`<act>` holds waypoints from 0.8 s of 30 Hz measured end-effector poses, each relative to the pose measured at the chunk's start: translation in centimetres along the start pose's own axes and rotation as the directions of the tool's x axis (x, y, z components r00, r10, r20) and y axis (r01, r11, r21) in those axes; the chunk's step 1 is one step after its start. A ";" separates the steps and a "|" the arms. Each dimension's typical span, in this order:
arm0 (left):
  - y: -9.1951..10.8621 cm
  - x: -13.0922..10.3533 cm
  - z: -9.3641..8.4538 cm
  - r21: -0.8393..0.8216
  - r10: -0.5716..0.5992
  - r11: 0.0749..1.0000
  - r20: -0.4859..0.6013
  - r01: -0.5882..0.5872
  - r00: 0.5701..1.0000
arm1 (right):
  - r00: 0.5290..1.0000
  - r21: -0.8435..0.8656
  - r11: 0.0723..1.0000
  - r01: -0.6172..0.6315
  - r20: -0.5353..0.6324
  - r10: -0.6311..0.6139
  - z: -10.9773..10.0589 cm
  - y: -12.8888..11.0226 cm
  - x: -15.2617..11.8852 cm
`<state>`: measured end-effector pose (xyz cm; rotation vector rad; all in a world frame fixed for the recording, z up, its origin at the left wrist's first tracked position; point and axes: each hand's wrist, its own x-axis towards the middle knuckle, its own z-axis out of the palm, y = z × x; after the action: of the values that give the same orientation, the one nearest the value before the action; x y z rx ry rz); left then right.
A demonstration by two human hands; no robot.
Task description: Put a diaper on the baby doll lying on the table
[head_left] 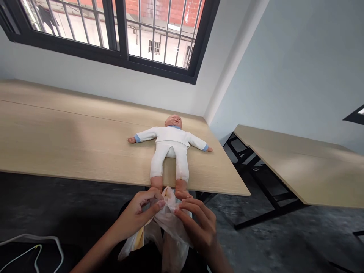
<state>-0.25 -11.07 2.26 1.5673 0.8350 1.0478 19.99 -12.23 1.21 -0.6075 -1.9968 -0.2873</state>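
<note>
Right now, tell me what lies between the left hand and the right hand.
A crumpled, translucent plastic bag hangs between the left hand and the right hand, as the head view shows.

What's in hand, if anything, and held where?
A thin plastic bag, by its bunched top: the left hand pinches one side; the right hand's fingertips are at the other, grip unclear.

I see a doll (172,136) face-up on the pale wood tabletop (71,138): arms spread, white clothing (173,135), blue cuffs (137,138), feet (182,194) reaching past the near edge. Beside the feet, the person's left hand (143,206) and right hand (200,223) grip a thin, crumpled plastic bag (170,220) in their fingers (155,209). Barred window (122,32) beyond; second table (301,163) at the person's right.
</note>
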 end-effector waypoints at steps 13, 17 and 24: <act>0.3 -0.3 0.3 0.079 0.043 0.996 -0.038 -0.040 0.998 | 0.995 -0.062 0.994 -0.085 -0.060 0.081 0.4 -0.6 0.6; 0.2 -0.3 0.5 0.007 -0.001 1.000 -0.065 0.001 0.998 | 0.994 -0.028 0.994 -0.104 -0.039 0.103 0.6 -0.6 0.7; -0.2 -0.2 0.9 -0.152 -0.102 0.984 -0.032 0.096 0.994 | 0.973 0.130 0.964 -0.232 0.023 0.231 1.0 -0.8 0.1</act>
<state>0.48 -11.47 1.95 1.3684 0.8331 1.0481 18.76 -12.46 0.85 -0.7499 -1.9124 -0.0096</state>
